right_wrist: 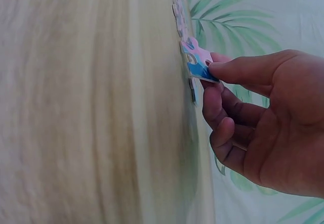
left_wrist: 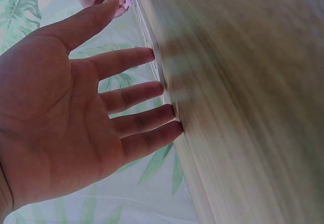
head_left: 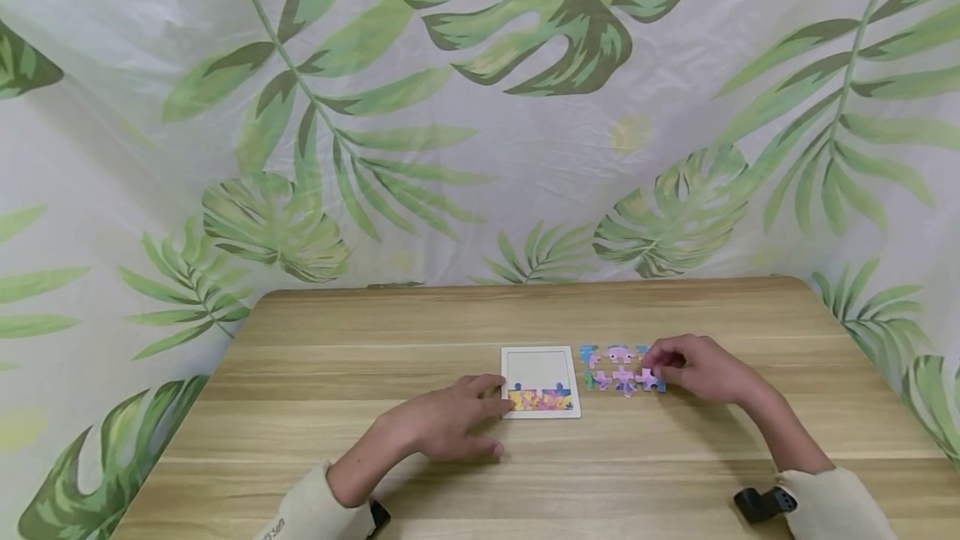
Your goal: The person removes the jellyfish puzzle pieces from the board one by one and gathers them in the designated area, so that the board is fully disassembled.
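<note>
Between thumb and index finger, my right hand (head_left: 697, 367) pinches a pink and blue jigsaw piece (right_wrist: 199, 62), tilted at the right end of the loose pieces. Those loose jigsaw pieces (head_left: 622, 377), pink with blue and green, lie in two rows on the table. Left of them is a white puzzle tray (head_left: 536, 363), its bottom strip filled with yellow, pink and blue pieces (head_left: 538, 400) and its upper part bare. My left hand (head_left: 453, 419) is spread with straight fingers, its fingertips at the tray's left edge. In the left wrist view its palm (left_wrist: 55, 118) shows no held thing.
The tray and pieces are on a wood-grain table (head_left: 375, 348). A leaf-print cloth (head_left: 480, 148) hangs behind the table's far edge. Black devices sit at both wrists, the right wrist device (head_left: 763, 504) close over the table.
</note>
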